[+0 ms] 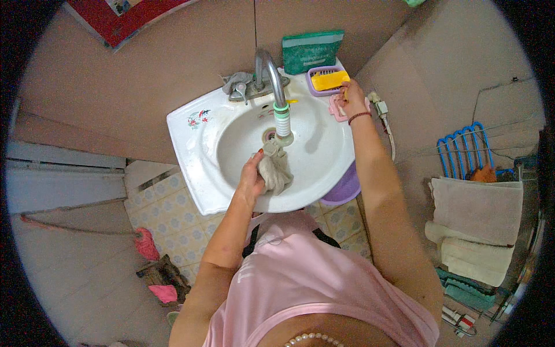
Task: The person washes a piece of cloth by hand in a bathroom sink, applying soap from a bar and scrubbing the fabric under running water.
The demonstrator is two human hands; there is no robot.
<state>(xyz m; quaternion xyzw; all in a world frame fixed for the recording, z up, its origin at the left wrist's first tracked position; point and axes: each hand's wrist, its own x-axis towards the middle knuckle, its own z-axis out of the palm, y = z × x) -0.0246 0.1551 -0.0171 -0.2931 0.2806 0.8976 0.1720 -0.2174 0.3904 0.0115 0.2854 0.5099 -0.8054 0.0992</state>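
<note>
In the white sink [199,153], my left hand [252,176] is closed on a bunched grey-beige cloth [276,173], just below the faucet's spout. My right hand [354,103] reaches to the back right corner of the sink. Its fingers grip the right end of a yellow soap bar [328,80], which is over a purple soap dish [315,91]. A pink soap dish [335,111] is partly hidden under that hand. The curved metal faucet [272,69] has a green and white extension [281,121] on its spout; no running water can be made out.
A green pouch [312,52] leans behind the purple dish. A grey rag [237,82] lies beside the faucet handle. Under the sink's right edge is a purple basin [345,188]. Towels [477,208] and a blue rack [465,151] hang at the right wall.
</note>
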